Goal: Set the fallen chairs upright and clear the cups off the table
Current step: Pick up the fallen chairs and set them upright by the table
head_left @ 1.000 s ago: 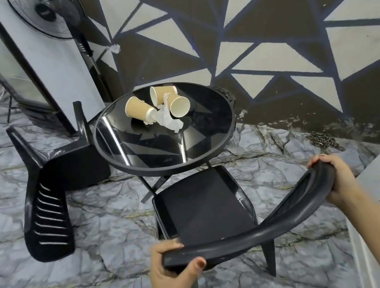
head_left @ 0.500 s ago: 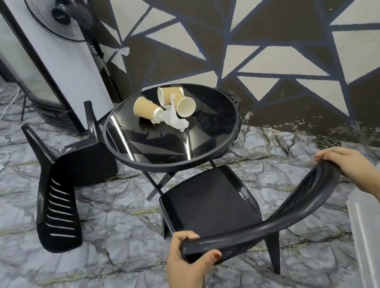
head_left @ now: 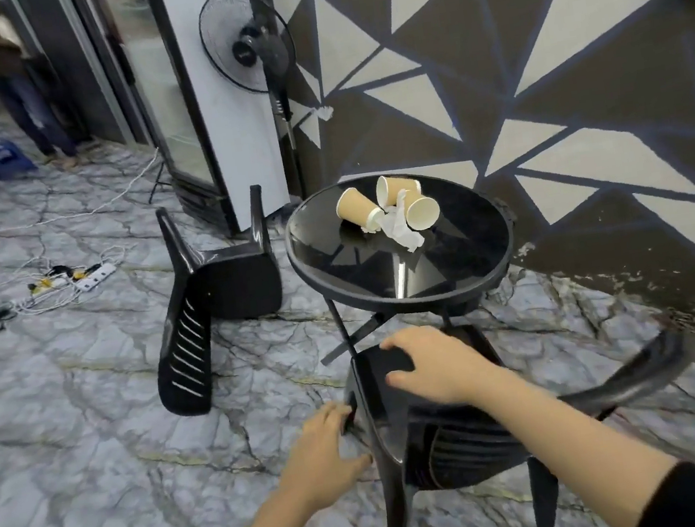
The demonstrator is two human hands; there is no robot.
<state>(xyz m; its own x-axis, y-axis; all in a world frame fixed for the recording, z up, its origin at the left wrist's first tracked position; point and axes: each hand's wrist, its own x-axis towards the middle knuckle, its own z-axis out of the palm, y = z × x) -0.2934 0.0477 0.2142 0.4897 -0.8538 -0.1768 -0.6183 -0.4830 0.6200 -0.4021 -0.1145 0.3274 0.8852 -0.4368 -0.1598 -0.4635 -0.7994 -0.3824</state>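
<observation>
Both hands have left the curved backrest they gripped a second ago. The right hand (head_left: 433, 365), fingers spread and loosely open, now lies flat over the seat of the near chair (head_left: 444, 424) at lower centre of the frame, while the left hand (head_left: 325, 449) rests at the seat's left edge beside the front leg, fingers curled — whether it truly grips the plastic cannot be told through the blur. The chair stands on its legs just in front of the round black table (head_left: 402, 286), so that chair looks done, the hands seemingly giving it a last nudge into place.

The view has swung left, and more of the room shows. The second chair (head_left: 208, 300) lies on its side on the marble floor (head_left: 67, 414) at centre left, legs pointing up, near the table's left rim — the next job, most likely.

At upper centre, three paper cups (head_left: 387, 208) lie tipped over on the tabletop around a crumpled white napkin (head_left: 401, 229), untouched. A standing fan (head_left: 245, 43) and a power strip (head_left: 88, 277) sit well clear of the work.
</observation>
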